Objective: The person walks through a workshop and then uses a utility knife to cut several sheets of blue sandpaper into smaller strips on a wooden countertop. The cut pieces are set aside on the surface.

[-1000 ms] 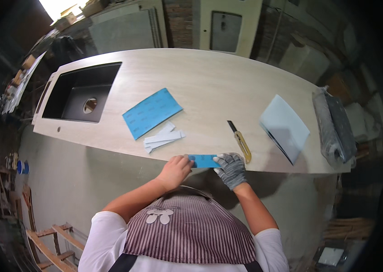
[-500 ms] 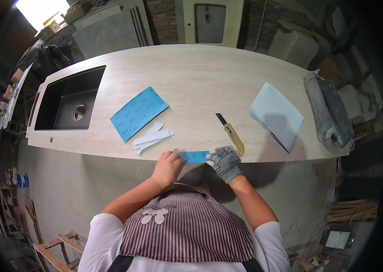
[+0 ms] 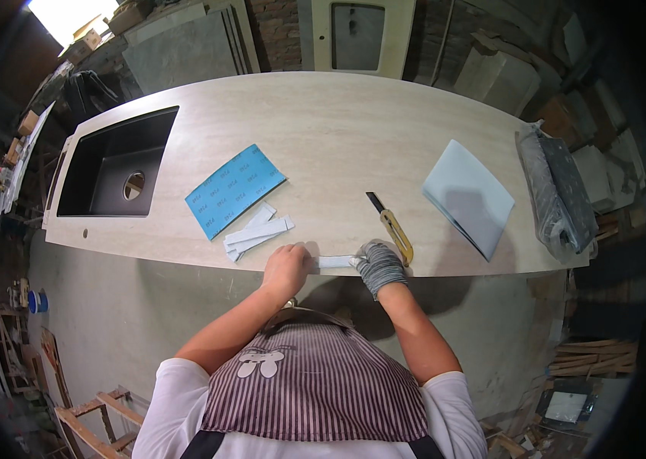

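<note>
A narrow strip of sandpaper (image 3: 334,262), pale side up, spans the gap between my two hands at the countertop's near edge. My bare left hand (image 3: 288,268) is closed on its left end. The right end is gripped by my right hand (image 3: 379,268), which wears a grey knitted glove. Just beyond the right hand lies a yellow utility knife (image 3: 397,233), its dark blade extended away from me. Several pale folded strips (image 3: 259,232) are piled beyond my left hand, beside a blue sandpaper sheet (image 3: 236,190).
A folded pale-blue sheet (image 3: 469,191) rests to the right on the beige stone countertop (image 3: 323,130). A plastic-wrapped dark package (image 3: 556,187) stands at its right end. On the left, a black sink (image 3: 113,172) is set into the countertop. A wooden frame (image 3: 101,428) stands low left.
The strip showed its blue printed face before; now its pale side faces up and it looks narrower. Both hands have turned over it and moved slightly farther onto the countertop.
</note>
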